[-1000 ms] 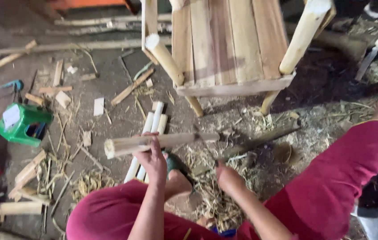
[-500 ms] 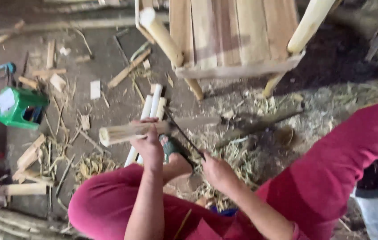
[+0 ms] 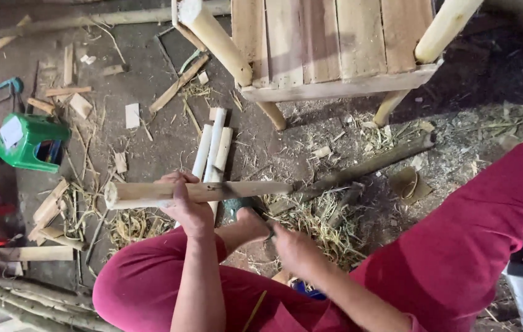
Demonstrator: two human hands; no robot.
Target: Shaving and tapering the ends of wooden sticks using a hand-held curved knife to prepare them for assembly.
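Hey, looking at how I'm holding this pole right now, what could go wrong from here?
The left hand grips the peeled pole alone near the middle, so its long end could swing. The right hand works low beside the bare foot, so a slip might hurt the foot. Loose shavings and offcuts around you could make footing unsteady.

The right hand (image 3: 298, 249) is too blurry to tell if it's gripping anything. The left hand (image 3: 186, 206) covers the middle of the peeled stick (image 3: 151, 193). Above the stick, the wooden chair (image 3: 335, 49) is chopped off by the top edge, so only seat slats and legs show.
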